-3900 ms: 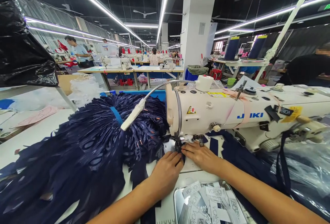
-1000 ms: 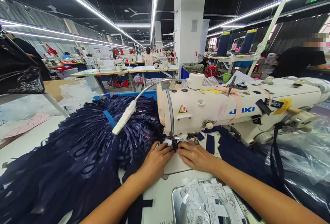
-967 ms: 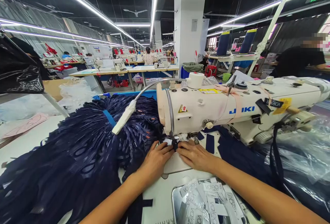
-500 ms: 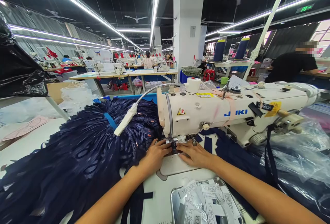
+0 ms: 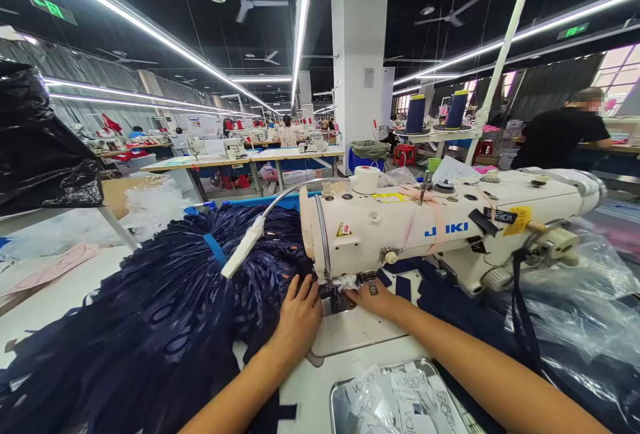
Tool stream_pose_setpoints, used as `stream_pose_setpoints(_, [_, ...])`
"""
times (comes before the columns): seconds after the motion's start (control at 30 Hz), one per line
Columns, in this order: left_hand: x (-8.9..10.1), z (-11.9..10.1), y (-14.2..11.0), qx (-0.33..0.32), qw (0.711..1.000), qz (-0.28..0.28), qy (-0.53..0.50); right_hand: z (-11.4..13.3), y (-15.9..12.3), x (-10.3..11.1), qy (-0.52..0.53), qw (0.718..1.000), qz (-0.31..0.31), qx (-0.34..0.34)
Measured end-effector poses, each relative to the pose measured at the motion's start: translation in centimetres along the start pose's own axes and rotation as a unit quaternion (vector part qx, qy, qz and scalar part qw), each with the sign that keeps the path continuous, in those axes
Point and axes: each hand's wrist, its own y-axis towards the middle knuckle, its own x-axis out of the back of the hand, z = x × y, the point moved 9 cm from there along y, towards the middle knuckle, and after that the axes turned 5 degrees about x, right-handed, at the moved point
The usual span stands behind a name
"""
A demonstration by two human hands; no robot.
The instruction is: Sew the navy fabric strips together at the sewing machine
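Note:
A white sewing machine (image 5: 360,221) marked JUKI stands before me. My left hand (image 5: 300,314) lies left of the metal needle plate (image 5: 339,303), its fingers stretched out and a little apart beside a big heap of navy fabric straps (image 5: 165,307). My right hand (image 5: 374,297) reaches under the machine head, its fingers bent in close to the presser foot. Its fingertips are partly hidden there, and what they pinch is too small to make out. In front of both hands sits a metal tray (image 5: 334,394) with printed white labels (image 5: 407,387).
A blue band (image 5: 214,249) crosses the heap. A white gooseneck lamp (image 5: 243,247) hangs over it. Navy fabric (image 5: 453,301) and clear plastic (image 5: 565,307) lie at right, a black bag (image 5: 45,147) at left. Thread cones (image 5: 416,114) stand behind; a person in black (image 5: 560,131) sits at far right.
My left hand has drawn away from the presser foot, back and to the left, and its fingers have straightened. My right hand stays near the foot, fingers more curled. The view has tilted up slightly.

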Motion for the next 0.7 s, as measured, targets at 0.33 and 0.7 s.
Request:
stream_pose_setpoints(0.33, [-1.4, 0.1, 1.4, 0.001, 0.992, 0.122, -0.018, 3.6, -2.4, 0.4, -0.214, 0.96, -0.038, 0.178])
stream_pose_setpoints(0.7, [-1.0, 0.1, 1.7, 0.004, 0.99, 0.132, -0.051, 1.7, -2.2, -1.3, -0.153, 0.983, 0.046, 0.088])
